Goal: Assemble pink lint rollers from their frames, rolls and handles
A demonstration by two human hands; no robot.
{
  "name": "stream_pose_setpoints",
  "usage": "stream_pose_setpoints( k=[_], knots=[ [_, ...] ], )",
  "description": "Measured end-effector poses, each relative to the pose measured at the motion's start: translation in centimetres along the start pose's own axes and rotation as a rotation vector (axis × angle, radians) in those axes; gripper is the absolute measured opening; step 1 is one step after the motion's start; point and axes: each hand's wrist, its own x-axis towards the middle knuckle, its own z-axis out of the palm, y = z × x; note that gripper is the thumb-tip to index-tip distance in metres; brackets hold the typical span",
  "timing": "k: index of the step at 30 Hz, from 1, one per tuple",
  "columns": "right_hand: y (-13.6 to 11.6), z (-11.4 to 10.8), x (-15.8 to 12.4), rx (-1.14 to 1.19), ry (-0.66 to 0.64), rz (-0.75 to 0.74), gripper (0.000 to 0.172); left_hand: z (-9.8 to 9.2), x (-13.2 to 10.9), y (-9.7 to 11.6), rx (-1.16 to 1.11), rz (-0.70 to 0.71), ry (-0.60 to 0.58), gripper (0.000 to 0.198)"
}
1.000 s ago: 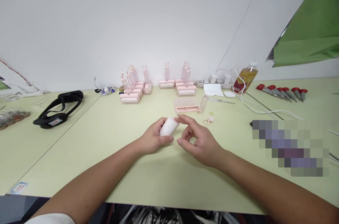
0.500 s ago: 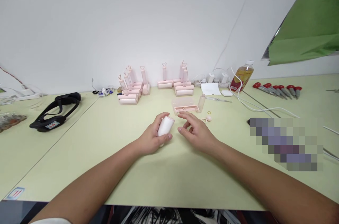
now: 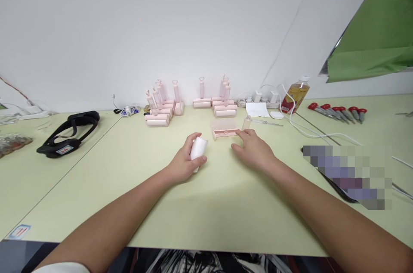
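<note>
A white roll is gripped in my left hand, tilted a little above the table. My right hand is over the table to the right, its fingers apart, with nothing seen in it. Its fingertips are at the right end of an open pink case with a clear lid raised behind it. Just beyond that hand a small clear pink bottle stands upright, its lower part hidden by the fingers.
Several pink cases with upright tubes line the wall. A black head strap lies left. At right are a drink bottle, white cables, red-capped tools and a blurred object. White paper lies near the power strip.
My right hand has moved right, away from the roll, to the case's right end, and now covers the small ring piece. My left hand has shifted slightly left with the roll.
</note>
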Motion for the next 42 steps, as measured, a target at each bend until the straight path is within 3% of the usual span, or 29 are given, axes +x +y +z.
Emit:
stream_pose_setpoints(
  k=[6,10,19,23,27,32,38,40,42],
  knots=[
    [0.2,-0.2,0.4,-0.038,-0.112,0.019,0.053,0.0,0.0,-0.1,0.016,0.016,-0.002,0.069],
    [0.4,0.1,0.7,-0.04,-0.082,-0.002,0.052,0.1,0.0,-0.3,0.006,0.025,0.0,0.071],
    [-0.6,-0.4,-0.1,0.016,-0.082,-0.069,0.031,0.0,-0.1,0.0,-0.007,0.049,0.048,0.071],
    [-1.3,-0.5,-0.9,0.052,-0.081,-0.129,0.025,-0.1,0.1,0.4,-0.097,0.044,0.129,0.071],
    [-1.8,0.1,-1.7,0.145,-0.107,-0.218,0.015,-0.4,0.6,0.6,-0.35,-0.03,0.138,0.064],
    [-2.1,1.0,-2.4,0.233,-0.213,-0.448,0.031,-0.6,1.2,0.7,-0.574,-0.137,0.124,0.059],
    [-2.2,1.4,-2.9,0.253,-0.228,-0.54,0.059,-0.4,1.2,0.7,-0.554,-0.234,0.134,0.058],
    [-2.3,1.4,-3.1,0.255,-0.238,-0.63,0.059,-0.2,1.2,0.5,-0.526,-0.251,0.135,0.056],
    [-2.5,1.4,-3.2,0.267,-0.258,-0.707,0.048,0.0,1.3,0.4,-0.505,-0.253,0.128,0.054]
  ],
)
